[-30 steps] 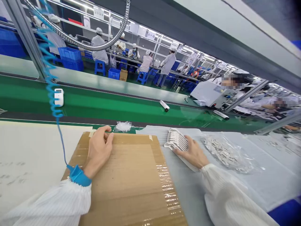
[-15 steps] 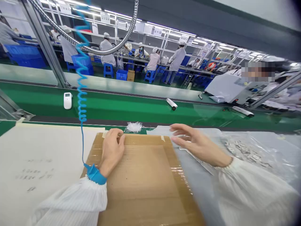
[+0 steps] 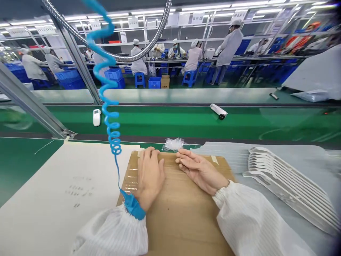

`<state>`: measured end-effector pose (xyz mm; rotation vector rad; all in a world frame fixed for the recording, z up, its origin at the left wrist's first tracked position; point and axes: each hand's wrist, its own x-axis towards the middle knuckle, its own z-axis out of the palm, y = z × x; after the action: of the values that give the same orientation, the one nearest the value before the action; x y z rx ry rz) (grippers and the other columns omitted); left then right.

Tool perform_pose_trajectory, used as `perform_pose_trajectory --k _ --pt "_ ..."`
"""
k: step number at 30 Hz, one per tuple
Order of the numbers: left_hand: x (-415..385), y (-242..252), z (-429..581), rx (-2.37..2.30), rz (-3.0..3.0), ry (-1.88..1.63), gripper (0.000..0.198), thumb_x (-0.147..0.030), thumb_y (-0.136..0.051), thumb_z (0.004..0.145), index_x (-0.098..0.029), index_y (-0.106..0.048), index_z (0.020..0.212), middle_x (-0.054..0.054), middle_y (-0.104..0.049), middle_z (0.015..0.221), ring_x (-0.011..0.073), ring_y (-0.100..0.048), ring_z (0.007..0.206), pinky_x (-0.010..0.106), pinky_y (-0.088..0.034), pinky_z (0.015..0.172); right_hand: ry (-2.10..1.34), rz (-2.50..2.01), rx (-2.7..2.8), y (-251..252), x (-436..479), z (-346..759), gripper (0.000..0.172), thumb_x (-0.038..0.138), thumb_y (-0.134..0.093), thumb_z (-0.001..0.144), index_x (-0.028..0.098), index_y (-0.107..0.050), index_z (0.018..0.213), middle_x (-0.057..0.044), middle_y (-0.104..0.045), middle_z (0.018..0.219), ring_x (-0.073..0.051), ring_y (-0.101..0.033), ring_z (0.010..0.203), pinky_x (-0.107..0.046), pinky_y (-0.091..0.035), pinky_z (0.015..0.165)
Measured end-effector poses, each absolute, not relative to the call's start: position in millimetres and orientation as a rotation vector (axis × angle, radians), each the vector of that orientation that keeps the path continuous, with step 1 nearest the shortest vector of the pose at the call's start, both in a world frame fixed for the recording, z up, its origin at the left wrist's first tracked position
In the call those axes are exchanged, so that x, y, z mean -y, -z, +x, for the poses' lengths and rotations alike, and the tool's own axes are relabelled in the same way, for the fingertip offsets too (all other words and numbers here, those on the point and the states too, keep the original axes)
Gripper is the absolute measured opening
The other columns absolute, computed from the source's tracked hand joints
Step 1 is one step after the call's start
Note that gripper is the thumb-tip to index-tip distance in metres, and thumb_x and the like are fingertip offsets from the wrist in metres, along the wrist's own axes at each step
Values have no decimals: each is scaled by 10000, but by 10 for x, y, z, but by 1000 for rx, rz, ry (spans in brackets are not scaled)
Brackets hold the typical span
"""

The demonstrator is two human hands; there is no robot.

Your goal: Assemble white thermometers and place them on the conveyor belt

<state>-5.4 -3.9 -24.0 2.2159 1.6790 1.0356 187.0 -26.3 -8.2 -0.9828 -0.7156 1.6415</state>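
My left hand point(image 3: 150, 174) lies palm down on a taped brown cardboard sheet point(image 3: 181, 213), fingertips at its far edge. A blue wrist strap point(image 3: 132, 206) with a coiled blue cord point(image 3: 108, 89) is on that wrist. My right hand point(image 3: 198, 169) also rests on the cardboard beside the left, fingers stretched out toward a small clear plastic bag point(image 3: 173, 144). Neither hand holds anything. A stack of white plastic parts point(image 3: 287, 185) lies on grey foam at the right, apart from my hands.
A white paper sheet point(image 3: 61, 192) covers the bench at left. Beyond runs a green conveyor point(image 3: 170, 122) carrying a small white device point(image 3: 96, 117) and a white roll point(image 3: 218, 111). A metal frame post point(image 3: 29, 103) and flexible hose point(image 3: 128, 57) stand nearby. Workers in white sit at far benches.
My right hand let go of the white parts stack and moved left onto the cardboard beside my left hand. The view has swung left, so the stack now lies far right.
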Motion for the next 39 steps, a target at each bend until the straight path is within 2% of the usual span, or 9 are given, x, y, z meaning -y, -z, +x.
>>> perform_pose_trajectory --k 5,14,21,27,39 --pt "57 232 -34 -1651 2243 -967 173 -209 -587 925 -218 -678 1072 139 -640 1292 344 -566 1218 549 -462 1046 -1652 -996 724 83 283 1874 447 160 -918 662 272 -763 1066 -36 -719 1228 -155 -684 1095 -294 -526 1021" --pt "-124 126 -265 -1708 2104 -976 119 -196 -579 920 -198 -685 865 132 -691 1162 316 -612 1163 523 -464 1058 -1653 -956 704 68 291 1856 426 108 -909 631 265 -773 1004 -13 -743 1147 -118 -690 1018 -250 -522 999" --pt "-91 122 -241 -1724 2134 -967 113 -179 -588 921 -193 -686 865 128 -688 1162 316 -601 1155 515 -462 1054 -1647 -955 705 77 288 1849 391 126 -902 653 265 -778 997 -11 -748 1132 -118 -691 1011 -267 -507 1027" --pt "-64 77 -213 -1747 2106 -928 132 -153 -575 934 -177 -694 884 132 -681 1195 315 -588 1174 522 -453 1067 -1684 -966 714 105 270 1880 446 131 -935 627 267 -774 1020 -11 -742 1163 -123 -683 1048 -260 -495 1027" --pt "-57 68 -198 -1744 2110 -920 127 -145 -583 933 -167 -691 871 142 -681 1201 326 -586 1167 525 -453 1056 -1684 -950 722 113 266 1884 451 147 -952 624 276 -779 1020 1 -748 1154 -111 -686 1029 -261 -490 1041"
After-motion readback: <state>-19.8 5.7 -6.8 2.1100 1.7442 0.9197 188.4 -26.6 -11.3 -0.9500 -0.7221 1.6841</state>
